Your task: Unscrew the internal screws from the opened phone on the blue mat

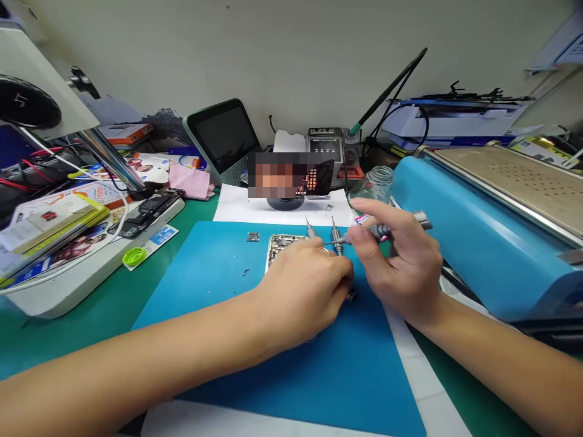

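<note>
My left hand rests closed on an opened phone that lies on the blue mat, covering most of it. Between its fingers stand two screwdrivers, their tips sticking up. My right hand is closed round a grey precision screwdriver, held level, with its tip pointing left toward the left hand's fingers. A small dark part and a tiny screw lie on the mat to the left of the phone.
A blue machine with a metal top plate stands at the right. A glass jar, a small black screen and a soldering station are behind the mat. A microscope stand, phones and boxes crowd the left.
</note>
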`<state>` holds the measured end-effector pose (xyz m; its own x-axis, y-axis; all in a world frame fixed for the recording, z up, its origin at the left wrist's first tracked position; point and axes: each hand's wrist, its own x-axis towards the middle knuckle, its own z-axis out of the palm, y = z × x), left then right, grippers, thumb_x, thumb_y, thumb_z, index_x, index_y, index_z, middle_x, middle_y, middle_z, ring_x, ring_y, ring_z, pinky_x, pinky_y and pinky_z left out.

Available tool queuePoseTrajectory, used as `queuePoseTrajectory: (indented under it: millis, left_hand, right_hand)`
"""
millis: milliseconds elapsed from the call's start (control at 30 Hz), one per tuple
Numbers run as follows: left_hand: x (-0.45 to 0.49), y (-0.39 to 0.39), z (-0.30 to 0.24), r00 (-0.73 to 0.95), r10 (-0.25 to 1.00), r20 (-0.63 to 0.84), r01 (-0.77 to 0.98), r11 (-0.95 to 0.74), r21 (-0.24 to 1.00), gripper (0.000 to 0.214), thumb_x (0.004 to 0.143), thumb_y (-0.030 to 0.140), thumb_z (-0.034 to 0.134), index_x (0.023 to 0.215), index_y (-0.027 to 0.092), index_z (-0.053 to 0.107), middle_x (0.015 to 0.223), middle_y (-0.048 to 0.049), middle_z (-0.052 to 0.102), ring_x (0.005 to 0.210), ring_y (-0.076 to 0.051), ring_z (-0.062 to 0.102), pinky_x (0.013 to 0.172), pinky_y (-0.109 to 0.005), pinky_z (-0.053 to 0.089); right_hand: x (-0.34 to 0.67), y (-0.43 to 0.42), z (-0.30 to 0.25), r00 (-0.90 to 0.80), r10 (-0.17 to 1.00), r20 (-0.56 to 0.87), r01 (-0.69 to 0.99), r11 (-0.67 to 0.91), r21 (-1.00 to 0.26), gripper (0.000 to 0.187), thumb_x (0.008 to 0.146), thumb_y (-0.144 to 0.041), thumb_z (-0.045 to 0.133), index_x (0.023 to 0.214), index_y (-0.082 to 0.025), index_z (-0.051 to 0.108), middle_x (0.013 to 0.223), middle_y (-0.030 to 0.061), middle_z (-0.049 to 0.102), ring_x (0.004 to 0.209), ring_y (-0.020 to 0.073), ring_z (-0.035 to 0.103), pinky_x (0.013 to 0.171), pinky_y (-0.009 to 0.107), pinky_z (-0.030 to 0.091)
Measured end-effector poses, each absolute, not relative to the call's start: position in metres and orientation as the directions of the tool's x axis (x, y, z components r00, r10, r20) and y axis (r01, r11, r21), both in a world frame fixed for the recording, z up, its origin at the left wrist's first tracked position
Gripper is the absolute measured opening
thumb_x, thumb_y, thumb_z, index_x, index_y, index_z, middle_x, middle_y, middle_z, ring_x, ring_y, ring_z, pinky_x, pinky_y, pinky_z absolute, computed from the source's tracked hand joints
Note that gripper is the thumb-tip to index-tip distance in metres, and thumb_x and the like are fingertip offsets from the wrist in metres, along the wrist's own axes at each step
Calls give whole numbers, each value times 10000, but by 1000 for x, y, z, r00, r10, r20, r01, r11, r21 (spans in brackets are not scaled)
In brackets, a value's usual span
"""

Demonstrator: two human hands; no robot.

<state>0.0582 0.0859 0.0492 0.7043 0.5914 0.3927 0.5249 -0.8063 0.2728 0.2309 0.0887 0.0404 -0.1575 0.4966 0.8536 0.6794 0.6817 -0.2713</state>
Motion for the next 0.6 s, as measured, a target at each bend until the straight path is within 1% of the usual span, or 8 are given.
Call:
queuePoseTrajectory:
  millis: [67,167,233,333,433,500,533,600]
  left_hand:
    - [59,85,50,701,574,423,527,-817,234,210,923,137,655,724,189,699,719,-28,733,666,-221,548,638,-376,396]
    - [51,82,60,679,561,473,530,-821,212,224,943,142,659,730,178,719,692,-33,716,643,-211,514,650,-377,396]
    - [40,86,71,646,562,516,531,-817,225,232,983,176,641,773,178,739,708,-26,722,667,-208,520,673,-372,412]
    - [20,99,86,565,583,584,533,-798,280,195,1017,207,637,862,179,753,766,-7,738,719,-184,576,675,-333,426]
    - [7,108,90,590,562,579,478,-822,311,108,1010,235,687,964,173,762,850,-3,750,773,-165,624,729,-317,468]
    - [4,108,86,658,513,551,422,-857,295,131,1003,278,716,1054,168,764,924,-28,748,835,-191,623,759,-341,474]
    - [3,107,84,696,479,535,390,-878,279,139,1003,285,714,1055,166,762,943,-40,740,845,-202,608,765,-356,473]
    - [3,104,79,760,402,510,318,-915,248,133,1019,277,681,994,166,750,946,-56,723,834,-211,572,773,-376,472]
  right_hand:
    - [232,89,42,-140,456,879,687,684,-245,350,1008,-145,664,1309,-324,656,1114,-3,814,606,152,679,566,319,564]
    - [234,89,44,-120,425,897,693,683,-231,336,1013,-166,667,1308,-326,654,1115,-1,811,629,166,687,607,340,570]
    - [236,88,46,-101,429,898,695,676,-245,285,1022,-185,651,1275,-315,664,1030,4,797,619,176,666,608,355,555]
    - [239,86,47,-101,448,888,691,674,-261,205,1038,-197,597,1198,-302,671,849,4,713,607,194,633,600,369,528]
    - [239,83,47,-207,455,866,663,717,-218,202,1039,-179,564,1184,-300,636,849,-1,693,592,181,635,569,351,519]
    - [235,81,48,-330,424,843,618,772,-147,234,1016,-159,580,1193,-310,607,903,0,724,629,184,673,574,342,536]
    - [233,81,49,-397,394,829,583,806,-104,260,1000,-150,591,1197,-319,594,906,-2,729,651,190,687,589,342,550]
    - [228,82,51,-517,318,794,505,863,-16,306,984,-136,595,1218,-333,577,832,-11,702,639,197,672,598,345,562]
